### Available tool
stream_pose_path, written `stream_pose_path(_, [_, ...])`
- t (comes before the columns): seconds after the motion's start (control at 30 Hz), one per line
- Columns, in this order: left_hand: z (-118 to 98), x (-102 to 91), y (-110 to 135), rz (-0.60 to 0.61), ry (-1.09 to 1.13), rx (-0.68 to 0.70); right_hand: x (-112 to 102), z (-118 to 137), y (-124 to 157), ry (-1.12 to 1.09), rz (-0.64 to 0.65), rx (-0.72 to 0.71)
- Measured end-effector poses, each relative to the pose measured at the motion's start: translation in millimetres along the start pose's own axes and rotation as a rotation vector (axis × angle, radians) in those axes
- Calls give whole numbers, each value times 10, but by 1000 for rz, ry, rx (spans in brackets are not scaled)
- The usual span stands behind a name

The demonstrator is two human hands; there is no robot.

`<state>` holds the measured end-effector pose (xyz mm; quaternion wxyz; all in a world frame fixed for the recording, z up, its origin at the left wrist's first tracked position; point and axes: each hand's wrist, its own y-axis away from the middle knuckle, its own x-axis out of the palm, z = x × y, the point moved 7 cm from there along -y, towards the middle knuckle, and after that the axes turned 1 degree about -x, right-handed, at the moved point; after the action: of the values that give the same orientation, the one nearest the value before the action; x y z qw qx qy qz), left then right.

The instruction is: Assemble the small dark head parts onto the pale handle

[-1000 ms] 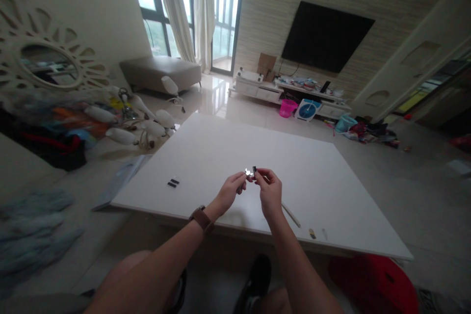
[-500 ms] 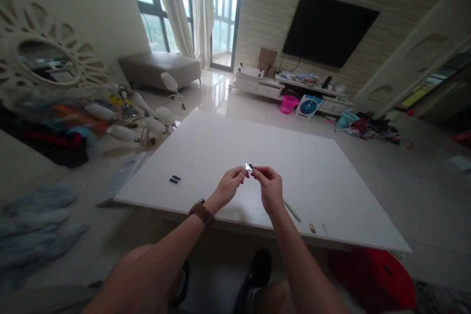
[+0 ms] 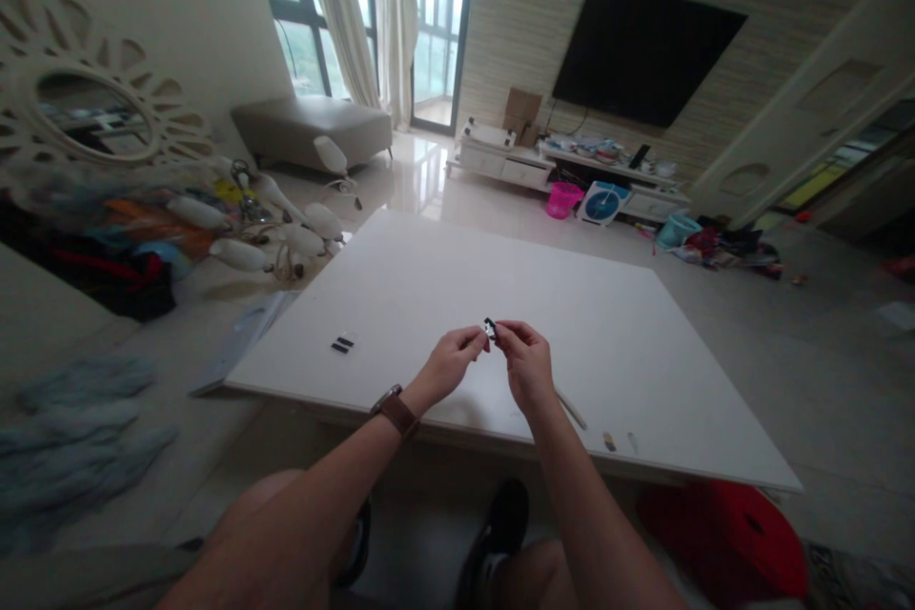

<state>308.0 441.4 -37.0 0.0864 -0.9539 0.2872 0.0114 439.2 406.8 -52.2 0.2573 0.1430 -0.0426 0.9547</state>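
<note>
Above the white table [image 3: 443, 257], a small black-and-silver shiny piece [image 3: 490, 329] is pinched between my two hands; its kind is too small to make out. My left hand [image 3: 456, 357], with a brown-strapped watch on the wrist, grips it from the left with thumb and fingers closed. From the right, my right hand [image 3: 527, 359] pinches the same piece in its fingertips. Under my right forearm a thin pale stick [image 3: 572, 408] lies partly hidden. Two short black strips [image 3: 342, 344] lie on the table's left side.
Near the table's front right edge lie a small tan-and-dark piece [image 3: 609, 441] and a small clear piece [image 3: 633, 442]. A red round stool-like object [image 3: 721, 538] stands below that corner. A lamp with several white shades [image 3: 243, 255] is beyond the left edge.
The small piece has turned in my fingers, showing more of its dark side and less bright glare. My hands stay close together in nearly the same place; the view has shifted slightly.
</note>
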Motion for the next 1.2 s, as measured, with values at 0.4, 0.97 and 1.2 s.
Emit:
stream_pose_path(0.4, [17, -31, 34, -41, -41, 42, 64, 52, 108, -171, 36, 107])
stream_pose_path(0.97, [118, -51, 5, -136, 356, -118, 44, -70, 77, 62, 99, 154])
stream_pose_path(1.2, [-78, -63, 85, -127, 281, -7, 49, -179, 117, -77, 56, 193])
